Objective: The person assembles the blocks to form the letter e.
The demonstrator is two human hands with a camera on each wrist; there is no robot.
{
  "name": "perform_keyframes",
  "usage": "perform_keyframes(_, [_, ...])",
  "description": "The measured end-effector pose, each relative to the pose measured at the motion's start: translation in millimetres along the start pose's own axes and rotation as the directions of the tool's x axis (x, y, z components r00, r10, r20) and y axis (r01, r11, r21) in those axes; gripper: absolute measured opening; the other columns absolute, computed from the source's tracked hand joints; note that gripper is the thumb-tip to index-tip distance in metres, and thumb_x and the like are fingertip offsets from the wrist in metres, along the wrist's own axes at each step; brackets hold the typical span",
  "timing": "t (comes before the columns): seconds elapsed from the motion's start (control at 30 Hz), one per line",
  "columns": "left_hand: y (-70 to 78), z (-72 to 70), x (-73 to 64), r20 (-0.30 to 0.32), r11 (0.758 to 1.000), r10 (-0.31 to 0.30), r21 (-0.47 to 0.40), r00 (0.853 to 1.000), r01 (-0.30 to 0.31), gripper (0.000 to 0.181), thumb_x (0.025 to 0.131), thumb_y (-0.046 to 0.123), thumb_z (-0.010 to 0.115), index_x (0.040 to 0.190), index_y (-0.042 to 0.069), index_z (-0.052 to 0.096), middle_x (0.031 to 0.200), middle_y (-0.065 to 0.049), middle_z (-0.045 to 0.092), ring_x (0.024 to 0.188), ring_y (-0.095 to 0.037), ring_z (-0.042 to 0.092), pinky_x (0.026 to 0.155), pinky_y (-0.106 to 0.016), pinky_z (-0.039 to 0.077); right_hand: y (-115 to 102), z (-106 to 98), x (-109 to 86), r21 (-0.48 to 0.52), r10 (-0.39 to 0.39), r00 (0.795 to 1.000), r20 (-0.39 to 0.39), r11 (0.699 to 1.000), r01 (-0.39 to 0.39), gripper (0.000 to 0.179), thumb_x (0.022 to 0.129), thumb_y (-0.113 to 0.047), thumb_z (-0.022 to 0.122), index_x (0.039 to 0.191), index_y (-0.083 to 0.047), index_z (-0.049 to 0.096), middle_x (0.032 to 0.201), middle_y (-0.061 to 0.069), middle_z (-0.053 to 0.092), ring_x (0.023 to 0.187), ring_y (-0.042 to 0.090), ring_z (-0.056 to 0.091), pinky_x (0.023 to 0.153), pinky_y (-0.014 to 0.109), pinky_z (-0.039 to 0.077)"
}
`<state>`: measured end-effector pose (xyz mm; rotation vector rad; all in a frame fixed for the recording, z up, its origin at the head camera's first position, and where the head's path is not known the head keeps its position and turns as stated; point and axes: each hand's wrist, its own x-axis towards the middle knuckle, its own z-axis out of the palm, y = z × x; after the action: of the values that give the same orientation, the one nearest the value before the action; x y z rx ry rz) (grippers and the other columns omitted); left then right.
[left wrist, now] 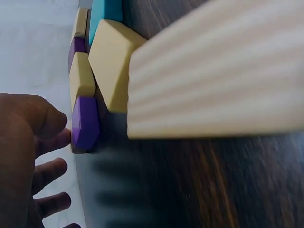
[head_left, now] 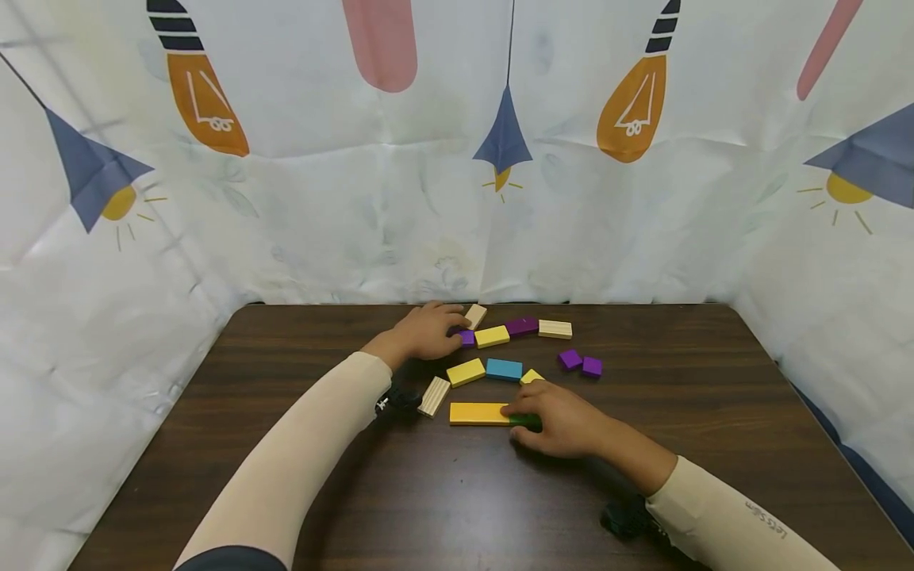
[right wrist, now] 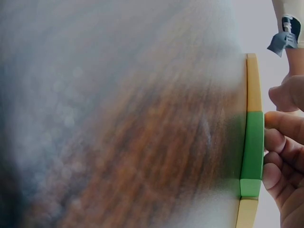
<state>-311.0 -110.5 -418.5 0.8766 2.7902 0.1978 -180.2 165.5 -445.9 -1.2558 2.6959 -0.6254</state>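
Observation:
In the head view, my left hand [head_left: 424,329] reaches to the back of the table. Its fingertips are by a purple block [head_left: 467,339] and a pale wooden block [head_left: 474,316]. The left wrist view shows the fingers spread, one fingertip at the edge of that purple block [left wrist: 86,122]. On the near side, my right hand [head_left: 567,419] lies over a green block [head_left: 527,421] that sits end to end with a long yellow block [head_left: 477,414]. From the right wrist, fingertips touch the top of the green block [right wrist: 253,147]; the hand covers part of it.
Between the hands lie a yellow block [head_left: 466,373], a blue block [head_left: 504,369] and a ribbed wooden block [head_left: 433,396]. Behind them a row holds another yellow block [head_left: 492,337]. Two small purple blocks [head_left: 581,363] are to the right. A printed curtain [head_left: 428,222] hangs around the table.

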Motion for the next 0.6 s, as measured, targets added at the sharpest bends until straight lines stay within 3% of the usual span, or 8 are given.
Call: perform_keyframes(0.6, [-24.1, -0.4, -22.8, -0.020, 0.998, 0.041, -0.042, 0.999, -0.041, 0.046, 0.094, 0.018, 0.056, 0.139, 0.012, 0.063, 0.159, -0.004, 0.043, 0.145, -0.035, 0.033, 0.116, -0.061, 0.025, -1, 0, -0.8, 0.005, -0.017, 1.000, -0.020, 1.000, 0.017, 0.031, 0.097, -0.024, 0.070, 0.125, -0.013, 0.074, 0.108, -0.005, 0.065, 0.097, 0.009, 0.056, 0.086, 0.036, 0.052])
